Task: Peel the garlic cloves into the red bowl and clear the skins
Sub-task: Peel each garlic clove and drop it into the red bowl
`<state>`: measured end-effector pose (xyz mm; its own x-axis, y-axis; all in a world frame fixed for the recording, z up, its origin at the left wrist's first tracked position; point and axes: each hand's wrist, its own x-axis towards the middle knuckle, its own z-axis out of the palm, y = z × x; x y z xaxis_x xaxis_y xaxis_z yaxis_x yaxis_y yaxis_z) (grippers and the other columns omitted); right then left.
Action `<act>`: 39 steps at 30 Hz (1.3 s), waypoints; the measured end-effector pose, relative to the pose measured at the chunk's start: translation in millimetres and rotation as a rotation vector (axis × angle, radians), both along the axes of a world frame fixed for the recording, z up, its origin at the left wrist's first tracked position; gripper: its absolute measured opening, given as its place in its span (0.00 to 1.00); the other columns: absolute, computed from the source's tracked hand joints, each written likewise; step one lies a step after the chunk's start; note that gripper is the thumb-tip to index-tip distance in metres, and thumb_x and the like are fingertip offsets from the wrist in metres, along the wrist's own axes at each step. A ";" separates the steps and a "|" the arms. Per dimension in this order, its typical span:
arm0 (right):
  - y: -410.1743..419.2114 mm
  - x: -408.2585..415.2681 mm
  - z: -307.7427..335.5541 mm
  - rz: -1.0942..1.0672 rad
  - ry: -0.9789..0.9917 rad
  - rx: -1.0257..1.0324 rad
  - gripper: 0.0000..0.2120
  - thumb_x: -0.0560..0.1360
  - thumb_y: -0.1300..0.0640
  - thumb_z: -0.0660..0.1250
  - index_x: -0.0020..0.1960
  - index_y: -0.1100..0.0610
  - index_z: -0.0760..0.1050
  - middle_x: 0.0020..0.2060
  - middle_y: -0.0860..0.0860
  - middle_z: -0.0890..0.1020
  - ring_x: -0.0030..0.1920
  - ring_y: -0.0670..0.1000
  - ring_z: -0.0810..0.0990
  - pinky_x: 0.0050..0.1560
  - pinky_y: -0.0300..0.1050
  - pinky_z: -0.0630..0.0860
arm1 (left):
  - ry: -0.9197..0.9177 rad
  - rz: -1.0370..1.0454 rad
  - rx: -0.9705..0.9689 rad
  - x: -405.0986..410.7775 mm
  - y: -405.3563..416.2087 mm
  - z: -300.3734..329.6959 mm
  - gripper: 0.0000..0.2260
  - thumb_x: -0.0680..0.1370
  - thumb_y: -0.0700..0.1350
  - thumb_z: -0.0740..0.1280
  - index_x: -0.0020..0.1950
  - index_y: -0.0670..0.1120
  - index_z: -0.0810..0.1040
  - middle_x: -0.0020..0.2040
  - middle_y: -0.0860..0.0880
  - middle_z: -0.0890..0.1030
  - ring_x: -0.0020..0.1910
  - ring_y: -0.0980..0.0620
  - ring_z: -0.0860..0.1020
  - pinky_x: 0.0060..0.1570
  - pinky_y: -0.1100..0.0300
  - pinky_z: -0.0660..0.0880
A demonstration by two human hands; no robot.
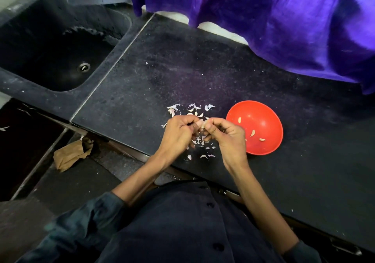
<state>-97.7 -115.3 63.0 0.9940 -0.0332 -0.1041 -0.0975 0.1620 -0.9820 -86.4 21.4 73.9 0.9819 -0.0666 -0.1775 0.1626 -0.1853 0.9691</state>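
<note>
My left hand (178, 132) and my right hand (225, 136) meet fingertip to fingertip over the dark counter, both pinching one small garlic clove (203, 123). A red bowl (263, 140) sits just right of my right hand and holds several peeled cloves (252, 133). Loose white and purple garlic skins (190, 109) lie scattered beyond my fingers, and more skins (205, 149) lie under and in front of my hands.
A black sink (60, 59) with a drain is set into the counter at the left. Purple cloth (284, 19) hangs over the counter's far right. A crumpled brown paper bag (70, 155) lies on the floor below the counter's front edge (121, 147).
</note>
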 end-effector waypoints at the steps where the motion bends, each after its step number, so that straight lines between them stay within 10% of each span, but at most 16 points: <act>1: 0.2 0.2 0.4 0.006 -0.013 -0.013 0.07 0.74 0.69 0.68 0.44 0.59 0.81 0.35 0.49 0.84 0.35 0.46 0.80 0.35 0.38 0.76 | 0.044 -0.005 -0.043 0.4 0.4 0.4 0.13 0.80 0.37 0.64 0.36 0.43 0.80 0.31 0.46 0.77 0.31 0.50 0.74 0.23 0.61 0.72; 16: 0.6 -1.4 4.2 -0.006 0.093 -0.030 0.09 0.77 0.66 0.67 0.45 0.56 0.83 0.39 0.50 0.85 0.38 0.48 0.81 0.38 0.41 0.80 | -0.311 0.078 0.343 -4.7 1.4 -10.0 0.06 0.78 0.42 0.67 0.44 0.46 0.83 0.36 0.54 0.81 0.35 0.54 0.77 0.38 0.54 0.76; 29: 7.2 -3.0 2.1 -0.070 0.070 -0.158 0.09 0.75 0.66 0.68 0.43 0.56 0.85 0.39 0.53 0.86 0.36 0.49 0.82 0.41 0.47 0.81 | -0.653 0.047 0.758 -12.2 0.5 -12.2 0.16 0.69 0.40 0.54 0.42 0.40 0.81 0.33 0.48 0.77 0.31 0.45 0.77 0.23 0.55 0.74; 39: 2.7 -2.0 4.7 -0.062 0.033 -0.156 0.09 0.74 0.67 0.69 0.43 0.55 0.84 0.36 0.50 0.85 0.35 0.47 0.82 0.36 0.41 0.79 | -0.069 0.038 -0.033 -12.4 1.5 -6.2 0.10 0.81 0.38 0.62 0.42 0.40 0.79 0.34 0.46 0.77 0.28 0.52 0.75 0.21 0.57 0.75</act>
